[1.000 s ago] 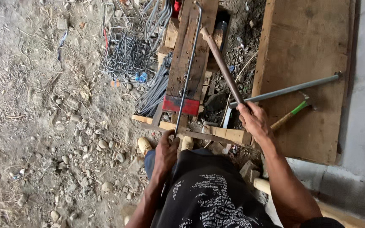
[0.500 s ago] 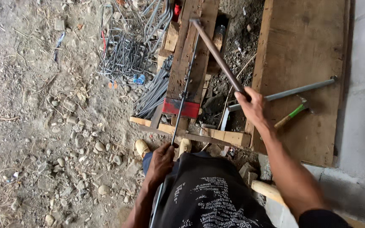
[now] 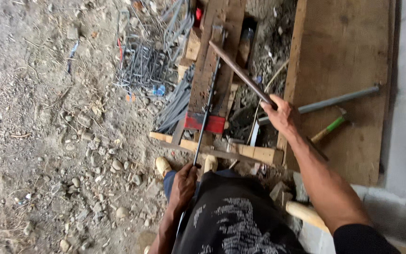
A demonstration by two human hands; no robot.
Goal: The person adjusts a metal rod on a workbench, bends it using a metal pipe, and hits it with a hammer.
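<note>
Steel rod [image 3: 206,117], thin, dark, straight, lies lengthwise on the narrow plank jig [image 3: 212,66], far end at the top under the rusty pipe lever [image 3: 240,73]. No bend visible yet, so bending looks barely started. Wide plywood board [image 3: 348,61] to the right, rough. Bent stirrups [image 3: 142,66] piled on gravel. Right hand [image 3: 280,115] wrapped round the lever; left hand [image 3: 184,186] closed on the rod's near end.

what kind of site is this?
Likely an outdoor construction site, at a rebar-bending station. Bent steel stirrups lie piled on stony dirt ground, the left hand holds a steel rod along a wooden bench, and a hammer lies nearby.
</note>
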